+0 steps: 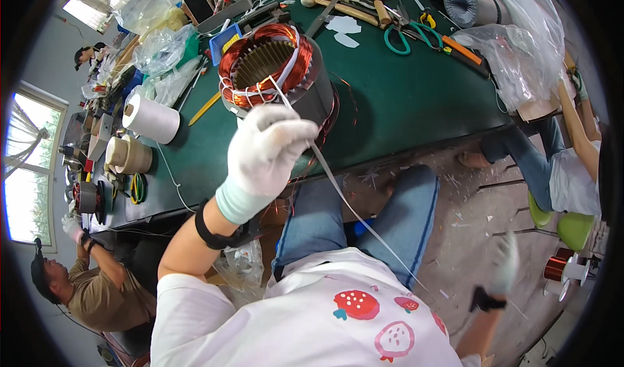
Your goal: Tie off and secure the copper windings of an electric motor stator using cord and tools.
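Left hand (268,147) pinching white lacing tape (332,179) beside copper windings (302,56) of motor stator (319,78), upright on green counter (409,104). Right hand (504,265) out wide, blurred; grip can't be told. Best draw tape taut, untwisted, without scraping windings.

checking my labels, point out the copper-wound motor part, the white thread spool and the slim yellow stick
Round grey metal motor part with copper windings (303,56): head view, right side of its windings.
White thread spool (155,120): head view, middle of its side.
Slim yellow stick (205,109): head view, middle of its length.
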Motion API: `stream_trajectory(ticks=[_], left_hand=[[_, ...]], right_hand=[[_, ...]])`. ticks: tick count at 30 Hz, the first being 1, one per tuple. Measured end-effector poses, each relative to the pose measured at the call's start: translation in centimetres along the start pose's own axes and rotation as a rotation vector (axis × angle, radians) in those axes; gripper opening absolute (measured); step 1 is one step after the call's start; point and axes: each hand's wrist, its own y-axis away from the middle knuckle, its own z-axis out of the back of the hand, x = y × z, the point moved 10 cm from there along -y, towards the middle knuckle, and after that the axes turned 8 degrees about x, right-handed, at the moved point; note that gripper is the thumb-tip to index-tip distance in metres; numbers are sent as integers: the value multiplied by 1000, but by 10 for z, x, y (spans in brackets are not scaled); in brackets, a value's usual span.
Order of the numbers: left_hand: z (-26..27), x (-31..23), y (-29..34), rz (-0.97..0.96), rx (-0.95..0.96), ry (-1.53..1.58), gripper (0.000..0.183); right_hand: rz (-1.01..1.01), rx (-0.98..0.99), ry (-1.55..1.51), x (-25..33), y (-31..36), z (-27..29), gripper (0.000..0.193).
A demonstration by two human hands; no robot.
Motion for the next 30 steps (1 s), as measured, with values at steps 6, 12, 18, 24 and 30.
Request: stream_trajectory(ticks=[6,12,18,24,30], left_hand=[[-8,-7,-2,-64,152,-187,19],[29,4,7,-239,-16,-338,27],[30,68,-15,188,-45,-69,28],[19,82,-23,398,106,167,21],[14,97,-6,544,-77,224,14]], right_hand=[[445,877,-241,305,60,-395,29],[492,1006,-173,332,82,-414,30],[372,1388,-907,345,117,-469,28],[1094,853,-232,322,112,-463,12],[255,601,-821,257,57,-433,31]])
